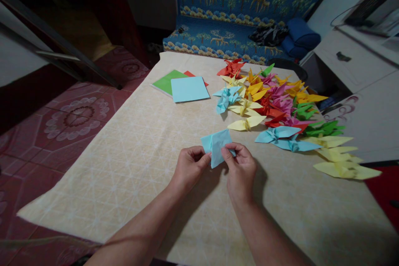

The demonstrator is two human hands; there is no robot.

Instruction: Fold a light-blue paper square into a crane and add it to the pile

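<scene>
Head view: left hand (190, 165) and right hand (243, 167) pinch a half-folded blue paper (220, 144), seemingly finished paper birds (274, 113) at two o'clock, unfolded sheets (190, 89) left at eleven.

blue deer-patterned sofa (230, 18); red patterned floor tiles (75, 120); white cabinet (355, 87); dim light

To the left of the left hand (191, 166), the table (118, 162) lay open out to its edge. Farther off, the sheets (190, 90) stood in the way, with a narrow lane between them and the cranes (277, 97). These crowded the far right and blocked that side. Nearer, a way lay open beside the right forearm (262, 228). The folded paper (220, 143) closed the gap between both hands.
</scene>
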